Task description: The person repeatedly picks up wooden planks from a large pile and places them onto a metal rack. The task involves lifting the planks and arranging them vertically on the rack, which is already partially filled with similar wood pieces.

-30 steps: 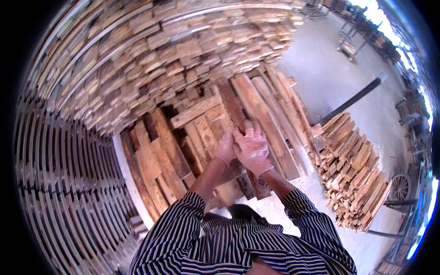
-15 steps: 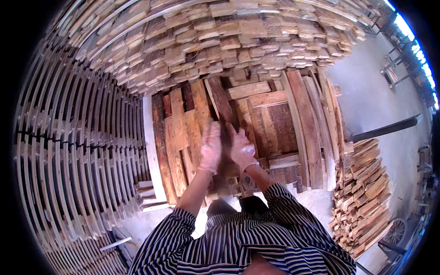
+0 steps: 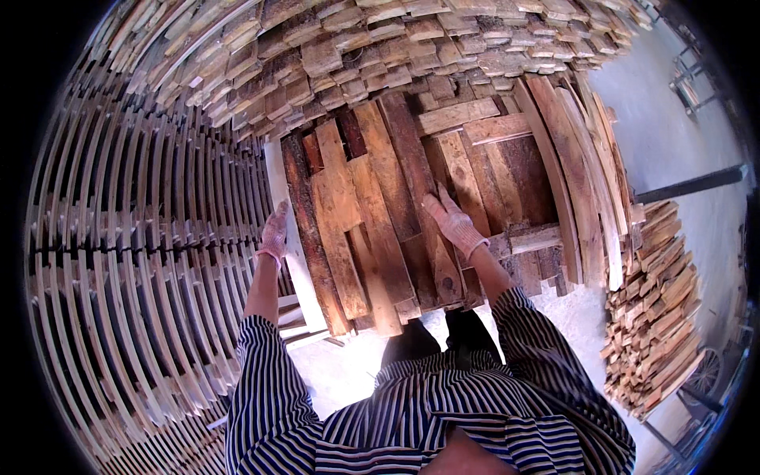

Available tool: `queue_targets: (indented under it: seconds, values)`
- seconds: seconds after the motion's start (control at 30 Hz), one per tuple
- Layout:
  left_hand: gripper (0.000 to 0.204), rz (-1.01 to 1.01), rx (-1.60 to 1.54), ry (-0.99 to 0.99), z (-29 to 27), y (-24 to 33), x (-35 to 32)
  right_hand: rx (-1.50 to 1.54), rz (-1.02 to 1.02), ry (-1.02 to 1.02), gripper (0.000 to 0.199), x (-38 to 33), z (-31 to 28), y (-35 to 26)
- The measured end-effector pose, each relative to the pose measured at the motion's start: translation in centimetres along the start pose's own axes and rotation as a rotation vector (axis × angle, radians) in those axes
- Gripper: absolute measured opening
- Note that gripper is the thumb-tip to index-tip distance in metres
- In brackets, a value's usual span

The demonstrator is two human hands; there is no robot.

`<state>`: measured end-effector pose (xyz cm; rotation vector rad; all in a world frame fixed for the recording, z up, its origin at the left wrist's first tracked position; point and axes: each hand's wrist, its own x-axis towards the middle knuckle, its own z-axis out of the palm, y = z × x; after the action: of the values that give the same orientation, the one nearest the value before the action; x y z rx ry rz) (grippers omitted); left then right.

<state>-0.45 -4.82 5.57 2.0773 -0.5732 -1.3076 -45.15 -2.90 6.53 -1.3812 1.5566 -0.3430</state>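
Rough wooden planks (image 3: pixel 336 198) lie side by side in a row on a low stack in front of me. My left hand (image 3: pixel 274 231), in a pale pinkish glove, is at the row's left side against a whitish board (image 3: pixel 303 269), fingers stretched out. My right hand (image 3: pixel 455 222), gloved likewise, lies with fingers extended against the right edge of a long dark plank (image 3: pixel 408 150). Neither hand is wrapped round a plank. Right of that plank lie lower, shorter boards (image 3: pixel 475 174), with a small crosspiece (image 3: pixel 538 237) near my right wrist.
A high wall of stacked boards (image 3: pixel 356 55) rises beyond. Spaced timber slats (image 3: pixel 142 237) stand on the left. Long upright-edged planks (image 3: pixel 566 166) bound the stack's right side. A pile of split pieces (image 3: pixel 649 317) and a dark bar (image 3: pixel 689 184) are farther right, over grey floor (image 3: pixel 641 119).
My hands have moved apart: the left went out to the row's left edge, the right slightly right. The dark plank now lies along the row, nearer me. The view has shifted.
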Motion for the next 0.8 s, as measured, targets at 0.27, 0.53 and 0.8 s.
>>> queue_targets:
  seconds: [0.27, 0.53, 0.8]
  values:
    - [0.099, 0.063, 0.078, 0.11, -7.1, -2.9, 1.8, -0.069, -0.045, -0.219, 0.104, -2.4, 0.3, -5.8]
    - [0.079, 0.134, 0.053, 0.105, -2.1, -0.4, -1.9, -0.139, 0.043, -0.114, 0.1, -1.4, -1.6, -5.4]
    - [0.104, -0.069, 0.139, -0.059, -7.5, -1.0, 0.7, -0.828, 0.098, 0.67, 0.066, -4.2, -11.7, -7.6]
